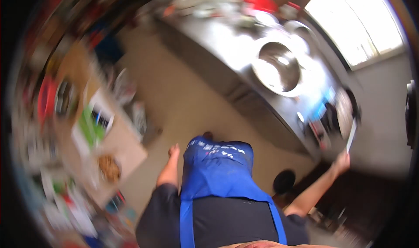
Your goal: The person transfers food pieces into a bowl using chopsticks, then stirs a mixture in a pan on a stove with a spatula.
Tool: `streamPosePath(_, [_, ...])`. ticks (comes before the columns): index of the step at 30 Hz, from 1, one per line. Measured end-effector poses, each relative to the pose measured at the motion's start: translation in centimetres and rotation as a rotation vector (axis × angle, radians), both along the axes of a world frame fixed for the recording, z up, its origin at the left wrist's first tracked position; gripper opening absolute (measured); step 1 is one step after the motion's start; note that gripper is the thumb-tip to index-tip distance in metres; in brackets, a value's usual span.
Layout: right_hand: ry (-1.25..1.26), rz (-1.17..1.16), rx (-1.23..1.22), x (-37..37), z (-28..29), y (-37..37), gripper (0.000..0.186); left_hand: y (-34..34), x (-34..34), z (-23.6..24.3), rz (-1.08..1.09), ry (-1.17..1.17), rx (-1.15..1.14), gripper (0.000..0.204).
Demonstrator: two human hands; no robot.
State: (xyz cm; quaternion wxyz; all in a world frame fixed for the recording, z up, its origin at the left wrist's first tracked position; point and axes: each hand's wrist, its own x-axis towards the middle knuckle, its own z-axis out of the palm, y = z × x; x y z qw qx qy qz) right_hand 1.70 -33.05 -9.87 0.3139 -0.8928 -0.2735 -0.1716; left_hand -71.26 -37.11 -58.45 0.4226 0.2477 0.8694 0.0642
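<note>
My right hand [341, 162] is stretched out to the right, closed around a long, thin, pale tool [352, 136]. Motion blur hides its exact kind. The tool's upper end overlaps a pale rounded thing [344, 110] and dark items at the right end of the steel counter [238, 51]; whether they touch I cannot tell. My left hand [173, 151] hangs over the floor beside my blue apron [220, 167], near no object. Its fingers are too small and smeared to read.
A big shiny metal bowl [279, 68] stands on the counter, with a blue packet [322, 105] nearer me. To the left, a wooden table [131, 154] bears a red basin [46, 97], a green-and-white package [89, 128] and a bowl of brown pieces [109, 168]. Bags crowd the table's side.
</note>
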Motion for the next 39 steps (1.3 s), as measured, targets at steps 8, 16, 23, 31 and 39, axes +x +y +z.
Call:
streamPosePath(8, [-0.035, -0.114, 0.002, 2.4, 1.5, 1.8, 0.03, 1.3, 0.6, 2.3, 0.285, -0.41, -0.002, 0.037])
streamPosePath(16, [-0.02, -0.188, -0.163, 4.9, 6.4, 0.4, 0.03, 4.4, 1.6, 0.3, 0.279, -0.494, 0.069, 0.052])
streamPosePath(23, [0.029, -0.27, -0.268, 8.7, 5.6, -0.6, 0.03, 5.4, 5.8, 3.0, 0.246, -0.4, 0.097, 0.062])
streamPosePath(31, [0.098, -0.292, -0.312, 12.8, 3.8, 0.1, 0.031, 3.5, 10.3, 9.1, 0.145, -0.251, 0.036, 0.043])
streamPosePath(39, [0.5, -0.275, -0.063, 17.0, 1.6, 2.0, 0.032, 2.2, 12.3, 7.9, 0.181, -0.116, 0.108, 0.06])
